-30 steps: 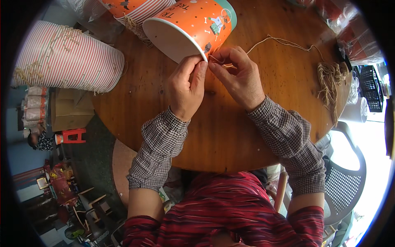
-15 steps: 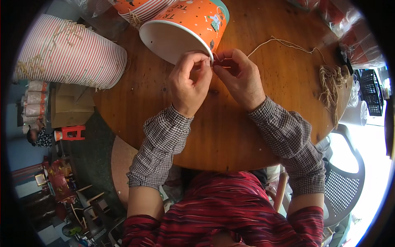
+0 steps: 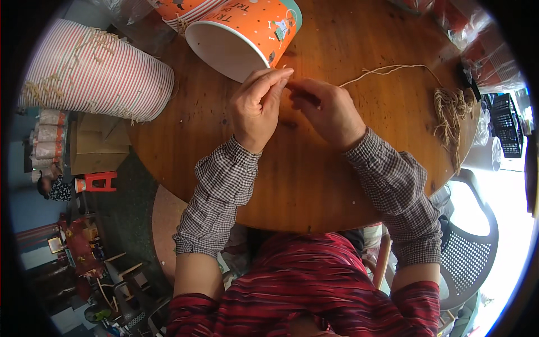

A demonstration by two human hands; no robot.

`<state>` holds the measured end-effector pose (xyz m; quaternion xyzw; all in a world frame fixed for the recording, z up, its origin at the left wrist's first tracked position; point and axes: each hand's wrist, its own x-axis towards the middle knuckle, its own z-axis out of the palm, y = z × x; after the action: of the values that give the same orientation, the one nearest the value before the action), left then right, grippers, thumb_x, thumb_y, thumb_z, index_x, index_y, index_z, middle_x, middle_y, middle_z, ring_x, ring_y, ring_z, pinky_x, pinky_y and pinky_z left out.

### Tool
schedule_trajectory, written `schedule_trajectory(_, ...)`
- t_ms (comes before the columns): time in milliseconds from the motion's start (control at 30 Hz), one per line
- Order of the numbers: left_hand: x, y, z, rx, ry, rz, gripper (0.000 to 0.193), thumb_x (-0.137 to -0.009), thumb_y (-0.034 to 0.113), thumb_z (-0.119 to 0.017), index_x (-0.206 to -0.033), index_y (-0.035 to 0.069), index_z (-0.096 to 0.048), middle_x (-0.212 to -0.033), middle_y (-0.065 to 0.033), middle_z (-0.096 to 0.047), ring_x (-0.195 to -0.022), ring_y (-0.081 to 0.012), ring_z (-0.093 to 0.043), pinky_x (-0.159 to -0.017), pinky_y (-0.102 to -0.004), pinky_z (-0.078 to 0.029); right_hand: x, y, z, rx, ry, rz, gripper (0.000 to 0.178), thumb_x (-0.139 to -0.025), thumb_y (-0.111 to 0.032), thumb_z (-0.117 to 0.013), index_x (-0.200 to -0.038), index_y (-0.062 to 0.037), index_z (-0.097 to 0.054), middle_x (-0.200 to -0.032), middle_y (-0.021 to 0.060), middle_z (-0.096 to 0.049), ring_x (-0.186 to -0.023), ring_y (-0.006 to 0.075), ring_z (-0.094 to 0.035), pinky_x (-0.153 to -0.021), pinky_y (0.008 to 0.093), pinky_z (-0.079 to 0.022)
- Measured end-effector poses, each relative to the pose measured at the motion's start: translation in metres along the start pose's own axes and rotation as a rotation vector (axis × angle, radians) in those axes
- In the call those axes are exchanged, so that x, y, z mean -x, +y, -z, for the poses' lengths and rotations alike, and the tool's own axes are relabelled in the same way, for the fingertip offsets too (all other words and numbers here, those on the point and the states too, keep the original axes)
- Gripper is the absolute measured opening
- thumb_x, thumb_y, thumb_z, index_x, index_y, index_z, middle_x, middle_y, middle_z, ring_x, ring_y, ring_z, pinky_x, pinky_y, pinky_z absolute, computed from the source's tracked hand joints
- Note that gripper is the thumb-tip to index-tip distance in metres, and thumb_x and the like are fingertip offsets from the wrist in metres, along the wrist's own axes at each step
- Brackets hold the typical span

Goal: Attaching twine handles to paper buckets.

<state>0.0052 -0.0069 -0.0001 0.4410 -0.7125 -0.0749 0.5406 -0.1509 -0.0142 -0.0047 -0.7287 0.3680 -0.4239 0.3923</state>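
Note:
An orange printed paper bucket (image 3: 255,28) lies on its side at the top, its white rim and hollow inside turned toward me. Just below that rim, my left hand (image 3: 259,106) is closed in a pinch; what is between its fingertips is too small to make out. Close beside it, my right hand (image 3: 331,112) has its fingers curled together, slightly blurred. A thin beige cord (image 3: 387,68) comes out from behind the right hand and runs rightward to a loose bundle of cords (image 3: 451,112) at the table's right edge.
A long stack of striped buckets (image 3: 106,70) with cord pieces on it lies at left. More orange buckets (image 3: 182,10) adjoin the printed one. Plastic-wrapped buckets (image 3: 494,62) stand far right on the round wooden table (image 3: 303,185). A grey chair (image 3: 471,247) is at right; another person (image 3: 53,186) sits far left.
The bucket has shifted slightly up and left, away from my fingertips. Both hands have come off its rim, and my right fingers have curled in closer. The cord lies straighter now.

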Motion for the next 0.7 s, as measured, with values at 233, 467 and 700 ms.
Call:
schedule_trajectory(233,0.008,-0.006,-0.005,0.250,0.075,0.174,0.019,-0.083,-0.008,-0.060,-0.099,0.001,-0.064,-0.089,-0.0095,-0.068,-0.078,-0.0144,-0.067,-0.069,-0.0245,-0.054,0.000,-0.005,0.006,0.288,0.119,0.144,0.010,-0.083,-0.005,-0.059,-0.093,-0.0040,-0.062,-0.083,0.0124,-0.061,-0.076,0.0317,-0.062,-0.064,0.0382,-0.052)
schedule_trajectory(467,0.011,-0.002,-0.004,0.103,-0.011,0.083,0.017,-0.083,-0.008,-0.061,-0.096,0.001,-0.064,-0.086,-0.0087,-0.068,-0.077,-0.0149,-0.067,-0.067,-0.0247,-0.054,-0.001,-0.005,0.007,0.496,0.219,0.404,0.016,-0.074,-0.004,-0.062,-0.090,-0.0097,-0.063,-0.085,0.0026,-0.058,-0.073,0.0216,-0.062,-0.056,0.0315,-0.052)
schedule_trajectory(700,0.007,0.003,0.000,0.063,-0.137,0.054,0.014,-0.082,-0.002,-0.064,-0.095,0.001,-0.064,-0.082,-0.0088,-0.067,-0.075,-0.0160,-0.066,-0.064,-0.0272,-0.051,-0.007,-0.005,0.017,0.583,0.236,0.513,0.020,-0.071,-0.002,-0.061,-0.088,-0.0100,-0.063,-0.083,0.0011,-0.057,-0.071,0.0192,-0.061,-0.056,0.0294,-0.052)
